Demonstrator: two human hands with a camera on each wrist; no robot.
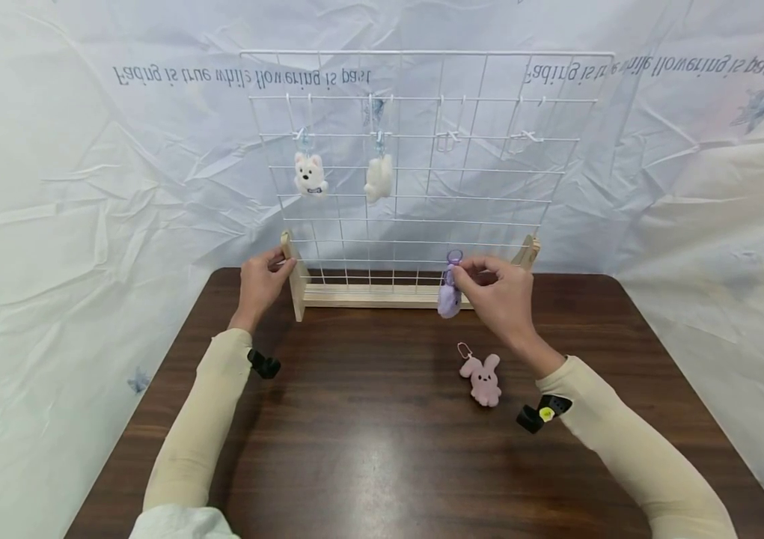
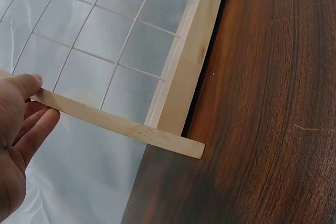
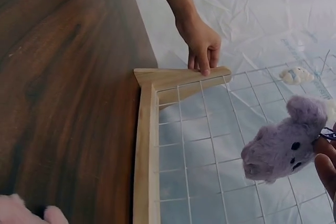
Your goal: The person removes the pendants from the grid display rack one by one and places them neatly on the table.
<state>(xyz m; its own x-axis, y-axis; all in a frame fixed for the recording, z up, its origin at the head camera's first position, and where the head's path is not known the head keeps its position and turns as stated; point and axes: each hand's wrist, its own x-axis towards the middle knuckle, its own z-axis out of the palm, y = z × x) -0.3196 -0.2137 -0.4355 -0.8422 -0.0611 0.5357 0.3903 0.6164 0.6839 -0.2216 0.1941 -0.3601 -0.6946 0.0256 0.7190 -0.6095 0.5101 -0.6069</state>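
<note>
Meanwhile the left hand (image 1: 262, 283) grips the rack's wooden foot (image 1: 294, 277); the right hand (image 1: 499, 296) pinches the purple plush (image 1: 450, 298).

Wire grid panel (image 1: 422, 161) stood upright across the back of the table (image 1: 368, 434), blocking any reach behind it. Left columns were taken by a white plush (image 1: 310, 175) and a second pale plush (image 1: 379, 178) hanging on hooks. Right half of the grid was open wire with two bare hooks (image 1: 449, 139). Wooden base (image 1: 368, 296) ran along the foot. Pink bunny (image 1: 482, 378) lay on the tabletop right of centre; left and centre tabletop gave open passage.
</note>
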